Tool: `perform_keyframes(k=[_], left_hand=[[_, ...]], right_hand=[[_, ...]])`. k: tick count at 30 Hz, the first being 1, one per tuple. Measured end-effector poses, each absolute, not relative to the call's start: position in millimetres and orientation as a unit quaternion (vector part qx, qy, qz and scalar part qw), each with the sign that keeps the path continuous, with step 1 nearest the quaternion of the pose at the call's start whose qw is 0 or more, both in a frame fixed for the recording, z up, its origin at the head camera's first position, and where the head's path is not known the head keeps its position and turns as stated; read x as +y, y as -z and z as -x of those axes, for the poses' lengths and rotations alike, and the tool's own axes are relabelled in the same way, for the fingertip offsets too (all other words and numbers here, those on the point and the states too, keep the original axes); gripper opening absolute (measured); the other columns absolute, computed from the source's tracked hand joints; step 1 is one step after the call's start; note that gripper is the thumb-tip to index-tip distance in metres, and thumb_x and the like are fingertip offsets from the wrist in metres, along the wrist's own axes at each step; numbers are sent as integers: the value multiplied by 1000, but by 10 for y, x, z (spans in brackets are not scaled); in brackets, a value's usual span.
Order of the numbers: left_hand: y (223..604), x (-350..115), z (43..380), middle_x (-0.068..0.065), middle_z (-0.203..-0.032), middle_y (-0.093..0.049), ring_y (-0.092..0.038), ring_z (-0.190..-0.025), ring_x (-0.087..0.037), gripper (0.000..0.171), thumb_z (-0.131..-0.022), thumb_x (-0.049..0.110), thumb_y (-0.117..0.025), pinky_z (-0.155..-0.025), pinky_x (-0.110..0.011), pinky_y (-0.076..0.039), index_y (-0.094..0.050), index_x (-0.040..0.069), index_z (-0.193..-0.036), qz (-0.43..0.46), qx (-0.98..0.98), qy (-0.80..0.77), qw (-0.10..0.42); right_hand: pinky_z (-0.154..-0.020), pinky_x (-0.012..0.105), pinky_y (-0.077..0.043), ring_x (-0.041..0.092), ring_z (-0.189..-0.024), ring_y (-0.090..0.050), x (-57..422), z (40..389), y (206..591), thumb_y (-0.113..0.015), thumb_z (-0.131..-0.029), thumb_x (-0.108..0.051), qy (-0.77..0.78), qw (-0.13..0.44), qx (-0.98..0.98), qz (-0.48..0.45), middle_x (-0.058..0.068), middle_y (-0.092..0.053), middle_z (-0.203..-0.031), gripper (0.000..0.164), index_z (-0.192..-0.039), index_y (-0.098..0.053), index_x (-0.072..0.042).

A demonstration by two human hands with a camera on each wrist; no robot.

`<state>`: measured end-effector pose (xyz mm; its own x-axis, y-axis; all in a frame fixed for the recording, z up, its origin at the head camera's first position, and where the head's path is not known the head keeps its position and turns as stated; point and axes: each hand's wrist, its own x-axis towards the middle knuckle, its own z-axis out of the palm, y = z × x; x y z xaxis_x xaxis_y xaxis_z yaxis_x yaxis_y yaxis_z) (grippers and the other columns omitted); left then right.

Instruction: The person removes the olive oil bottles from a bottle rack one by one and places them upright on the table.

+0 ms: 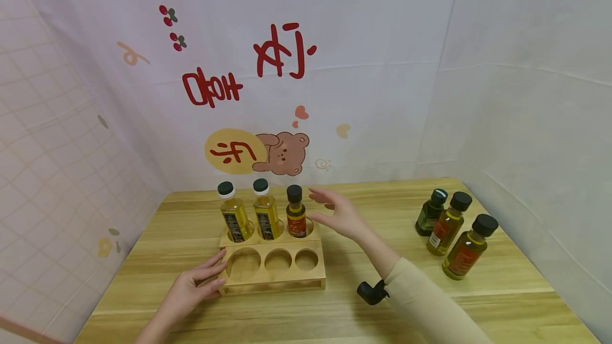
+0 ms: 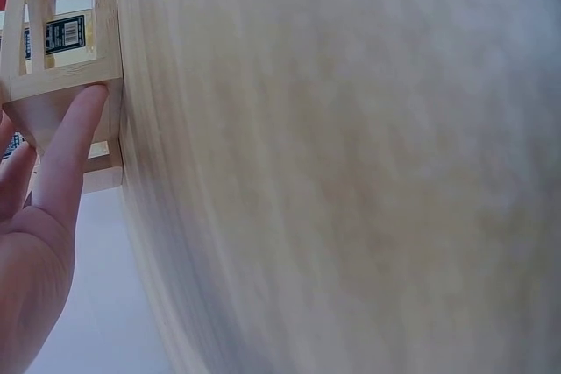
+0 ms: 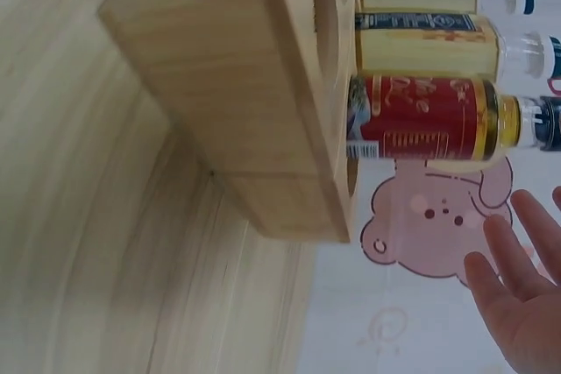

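A two-step wooden rack (image 1: 274,278) stands on the table, with round holes in its lower front step. Its back step holds two green-capped bottles of yellow oil, the left one (image 1: 234,219) and the middle one (image 1: 265,216). On the right of that step stands a black-capped olive oil bottle (image 1: 296,219) with a red label. My left hand (image 1: 193,285) touches the rack's left end with straight fingers, seen also in the left wrist view. Beside the red-labelled bottle, my right hand (image 1: 339,216) is spread and apart from it, holding nothing.
At the table's right side stand three more bottles: a small dark green one (image 1: 430,213), a red-labelled one (image 1: 445,226) and a larger red-labelled one (image 1: 469,248). A printed cloth (image 1: 363,68) hangs behind the table. A black device (image 1: 373,292) shows by the right sleeve.
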<state>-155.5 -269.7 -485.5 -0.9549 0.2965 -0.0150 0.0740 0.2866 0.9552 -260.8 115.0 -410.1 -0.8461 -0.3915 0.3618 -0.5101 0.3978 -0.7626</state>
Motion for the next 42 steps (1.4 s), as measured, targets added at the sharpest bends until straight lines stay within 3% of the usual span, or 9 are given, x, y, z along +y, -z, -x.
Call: perform_keyframes(k=[7, 11, 19, 27, 42], left_hand=[[4866, -2697, 1558, -15, -158, -27, -63, -110, -16, 53, -93, 15, -70, -76, -38, -60, -53, -6, -139, -118, 796, -587, 89], [4881, -2701, 1561, -16, -157, -28, -64, -106, -14, 53, -94, 15, -70, -75, -38, -60, -52, -6, -139, -125, 798, -583, 85], [4905, -2704, 1571, -18, -157, -27, -54, -115, 2, 52, -93, 14, -71, -76, -38, -60, -53, -8, -137, -124, 799, -583, 78], [4891, -2700, 1559, -18, -157, -27, -55, -115, 2, 53, -93, 15, -70, -77, -38, -60, -52, -8, -138, -119, 798, -585, 85], [4898, -2695, 1557, -18, -156, -29, -55, -115, 3, 52, -93, 14, -71, -76, -38, -60, -54, -8, -137, -126, 800, -581, 73]], right_hand=[[-101, 49, -47, 30, -119, -58, 962, 2633, 4072, -78, -89, -17, -505, 64, -820, -262, 11, -64, -130, 61, -144, -53, -10], [-99, 49, -48, 28, -115, -60, 863, 2638, 4051, -79, -88, -18, -515, 65, -821, -237, 10, -66, -124, 61, -143, -54, -11], [-97, 52, -49, 26, -110, -63, 729, 2638, 4019, -78, -88, -15, -549, 61, -805, -216, 10, -68, -118, 60, -143, -54, -14], [-92, 43, -54, 24, -105, -65, 662, 2662, 4009, -75, -90, -11, -552, 77, -804, -205, 10, -70, -114, 52, -139, -58, -11], [-89, 43, -56, 27, -101, -67, 635, 2677, 4031, -74, -90, -8, -564, 86, -796, -201, 11, -70, -110, 46, -134, -62, -9]])
